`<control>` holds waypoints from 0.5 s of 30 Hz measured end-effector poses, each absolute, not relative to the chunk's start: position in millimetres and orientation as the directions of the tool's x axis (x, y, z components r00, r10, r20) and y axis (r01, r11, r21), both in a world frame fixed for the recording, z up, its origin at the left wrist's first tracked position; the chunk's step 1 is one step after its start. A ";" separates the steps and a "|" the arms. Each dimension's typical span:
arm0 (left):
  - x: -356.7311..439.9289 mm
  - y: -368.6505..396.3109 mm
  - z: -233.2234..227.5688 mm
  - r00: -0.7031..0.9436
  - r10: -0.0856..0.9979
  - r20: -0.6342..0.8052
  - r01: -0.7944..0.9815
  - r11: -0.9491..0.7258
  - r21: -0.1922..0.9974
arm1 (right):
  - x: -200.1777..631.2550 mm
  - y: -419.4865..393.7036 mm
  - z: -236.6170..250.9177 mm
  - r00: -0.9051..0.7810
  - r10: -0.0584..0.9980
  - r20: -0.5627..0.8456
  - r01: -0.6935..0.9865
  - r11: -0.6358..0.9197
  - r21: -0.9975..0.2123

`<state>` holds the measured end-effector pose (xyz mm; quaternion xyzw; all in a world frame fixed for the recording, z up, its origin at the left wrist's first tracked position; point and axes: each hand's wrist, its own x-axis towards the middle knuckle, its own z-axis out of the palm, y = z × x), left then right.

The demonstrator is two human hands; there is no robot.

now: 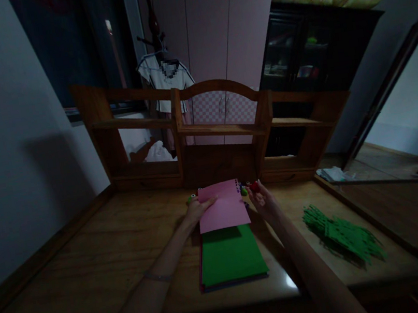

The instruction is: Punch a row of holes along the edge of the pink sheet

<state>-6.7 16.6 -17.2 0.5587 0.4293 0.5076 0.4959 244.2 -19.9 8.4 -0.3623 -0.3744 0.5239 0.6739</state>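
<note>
My left hand (197, 211) grips a pink sheet of paper (223, 212) by its left side, thumb lying on top. The sheet is raised and tilted over a stack of coloured paper with a green sheet (232, 257) uppermost. A column of small dark marks or holes runs along the top part of the pink sheet's right edge. At that side my right hand (263, 200) has its fingers closed around a small red object (255, 187), its kind too small to tell. Beside the red object is a small green item (244, 191) with a white spot.
On the right of the wooden table (139, 240) lies a heap of green cut paper pieces (342, 233). Another small green item (191, 198) sits behind my left hand. A wooden shelf unit (224, 129) borders the table's back. A whitish packet (331, 175) lies at the right edge.
</note>
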 end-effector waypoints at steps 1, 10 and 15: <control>-6.7 16.1 -16.8 0.114 0.983 0.140 -0.018 -0.139 0.990 | 245.6 -19.6 7.3 0.168 0.983 0.081 -0.472 0.152 -0.869; -7.9 14.4 -13.9 0.126 0.983 0.131 0.022 -0.135 0.991 | 248.5 -22.1 8.5 0.147 0.989 -0.018 -0.588 0.072 -0.806; -7.2 14.6 -15.0 0.145 0.982 0.118 -0.001 -0.119 0.993 | 249.1 -21.5 8.2 0.199 0.980 0.003 -0.517 0.108 -0.849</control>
